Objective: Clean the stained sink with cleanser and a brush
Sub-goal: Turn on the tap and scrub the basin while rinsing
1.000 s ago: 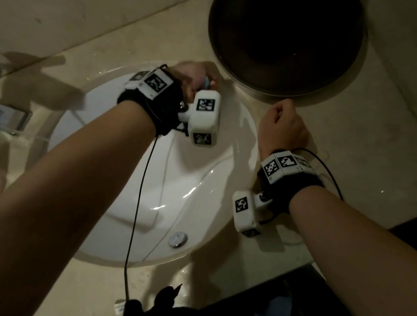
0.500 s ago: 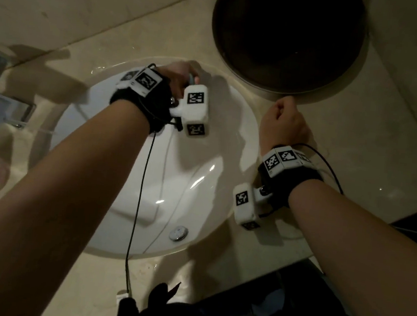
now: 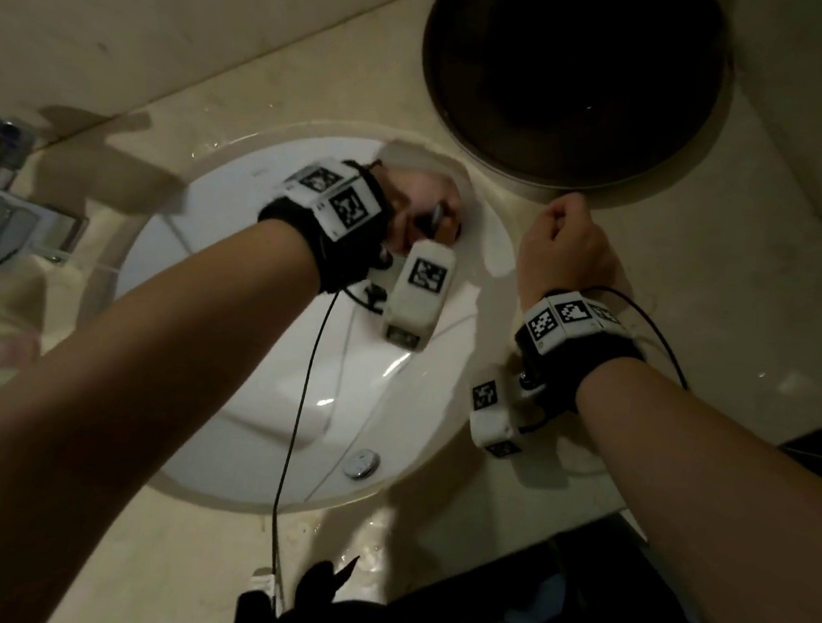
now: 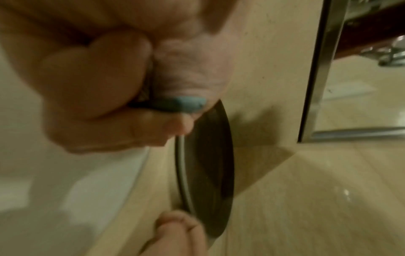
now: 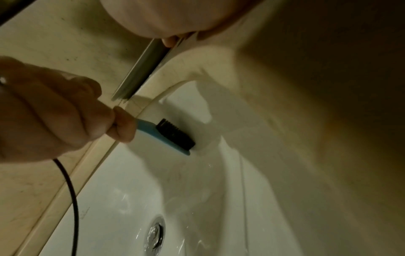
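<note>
Where it meets the white sink (image 5: 153, 181), the blue brush (image 5: 173, 136) has black bristles

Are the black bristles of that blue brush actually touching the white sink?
Touching. The right wrist view shows the blue brush's black bristles pressed against the white sink wall, no gap visible.

Open: white basin bowl (image 3: 260, 397) centre frame, bare down to the metal drain (image 3: 360, 463) | Blocked: chrome tap (image 3: 2, 211) left edge; dark round bowl (image 3: 572, 75) upper right; fisted right hand (image 3: 568, 248) beside it
</note>
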{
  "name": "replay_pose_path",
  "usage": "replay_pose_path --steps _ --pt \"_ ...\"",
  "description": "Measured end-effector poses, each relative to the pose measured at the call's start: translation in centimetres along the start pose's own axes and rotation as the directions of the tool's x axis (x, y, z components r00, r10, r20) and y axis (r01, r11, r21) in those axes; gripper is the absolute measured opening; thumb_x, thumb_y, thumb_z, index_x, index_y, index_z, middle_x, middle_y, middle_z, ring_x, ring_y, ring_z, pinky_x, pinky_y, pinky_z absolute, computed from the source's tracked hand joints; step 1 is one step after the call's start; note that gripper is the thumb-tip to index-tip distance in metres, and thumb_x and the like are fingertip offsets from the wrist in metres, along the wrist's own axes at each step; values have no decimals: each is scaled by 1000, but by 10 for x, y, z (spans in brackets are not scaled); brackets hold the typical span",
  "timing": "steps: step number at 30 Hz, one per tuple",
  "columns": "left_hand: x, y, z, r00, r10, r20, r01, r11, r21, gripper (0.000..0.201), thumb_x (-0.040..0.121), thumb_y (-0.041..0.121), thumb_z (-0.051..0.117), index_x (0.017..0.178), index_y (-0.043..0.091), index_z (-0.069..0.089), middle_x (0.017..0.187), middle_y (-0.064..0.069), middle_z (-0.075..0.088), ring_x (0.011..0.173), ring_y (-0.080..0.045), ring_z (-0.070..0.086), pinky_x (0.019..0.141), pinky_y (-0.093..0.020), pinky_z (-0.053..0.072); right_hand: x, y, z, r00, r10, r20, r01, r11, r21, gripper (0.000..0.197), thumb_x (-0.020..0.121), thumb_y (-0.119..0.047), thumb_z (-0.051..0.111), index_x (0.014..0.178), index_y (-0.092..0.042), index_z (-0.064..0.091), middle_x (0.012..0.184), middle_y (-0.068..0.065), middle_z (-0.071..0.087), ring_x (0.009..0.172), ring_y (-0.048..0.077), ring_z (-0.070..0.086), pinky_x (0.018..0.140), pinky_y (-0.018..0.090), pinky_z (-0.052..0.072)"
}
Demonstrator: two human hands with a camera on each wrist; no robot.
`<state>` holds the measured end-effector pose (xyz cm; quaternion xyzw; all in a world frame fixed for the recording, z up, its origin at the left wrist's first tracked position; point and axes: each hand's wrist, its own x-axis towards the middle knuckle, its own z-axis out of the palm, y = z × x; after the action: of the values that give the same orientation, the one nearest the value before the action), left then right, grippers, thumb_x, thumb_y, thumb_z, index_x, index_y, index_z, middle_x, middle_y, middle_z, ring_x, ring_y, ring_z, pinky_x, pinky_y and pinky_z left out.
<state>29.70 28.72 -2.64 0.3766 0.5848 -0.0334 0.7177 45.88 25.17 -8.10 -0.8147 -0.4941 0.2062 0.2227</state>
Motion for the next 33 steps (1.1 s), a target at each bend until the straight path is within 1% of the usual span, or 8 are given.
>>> replay_pose_path --steps 5,8,11,18,20,21,25,33 --pt "1 -31 7 971 -227 -73 223 973 -51 34 85 11 38 51 14 40 40 1 38 42 -8 26 58 -16 7 0 -2 2 1000 -9 -11 9 1000 6 25 91 -22 36 98 -15 59 93 14 66 87 33 58 67 35 37" --pt "-14 -53 -2 966 -237 -104 222 965 -140 33 91 14 31 59 17 33 36 6 37 25 -4 31 32 -8 14 -3 0 2 997 -39 -63 39 999 -5 27 88 -24 36 95 -16 60 89 14 66 82 34 59 62 33 33" --pt "-34 -90 -12 935 -199 -293 125 960 -251 33 92 15 34 60 18 31 38 6 40 23 -5 33 32 -5 18 -7 -2 0 992 -65 -108 60 997 -45 27 88 -25 35 93 -15 60 85 15 67 78 35 60 58 33 36" --pt "-67 -153 -14 681 -315 -661 -245 752 -612 32 99 32 34 78 13 49 32 1 38 34 -12 35 34 -5 21 -6 -7 -13 995 -3 102 13 995 -98 32 94 -29 28 112 -17 51 107 15 65 100 35 59 84 39 44" --pt "-73 -165 -17 676 -329 -659 -359 634 -685 28 99 30 34 125 25 44 33 4 33 36 -11 32 34 -8 21 -9 -12 -12 995 26 97 -14 993 -119 34 93 -31 26 113 -18 51 111 15 64 105 36 57 91 41 42" --pt "-78 -170 -18 687 -339 -643 -393 571 -721 28 99 29 34 126 28 40 35 5 32 36 -10 31 34 -9 22 -10 -14 -12 994 44 100 -31 992 -125 35 93 -31 26 115 -18 50 113 14 63 108 36 56 94 42 40" --pt "-90 -186 -23 798 -228 -558 -470 344 -813 33 98 28 28 66 19 30 38 8 34 29 -5 34 32 -13 23 -11 -18 -14 989 68 133 -52 991 -122 36 97 -27 26 121 -13 48 122 15 58 118 34 49 102 41 32" --pt "-109 -192 -26 780 -148 -608 -566 250 -786 38 99 29 24 69 17 43 39 9 38 29 -3 34 33 -13 23 -13 -18 -13 989 75 124 -58 989 -137 36 96 -28 25 122 -16 47 124 16 58 118 37 49 102 44 31"
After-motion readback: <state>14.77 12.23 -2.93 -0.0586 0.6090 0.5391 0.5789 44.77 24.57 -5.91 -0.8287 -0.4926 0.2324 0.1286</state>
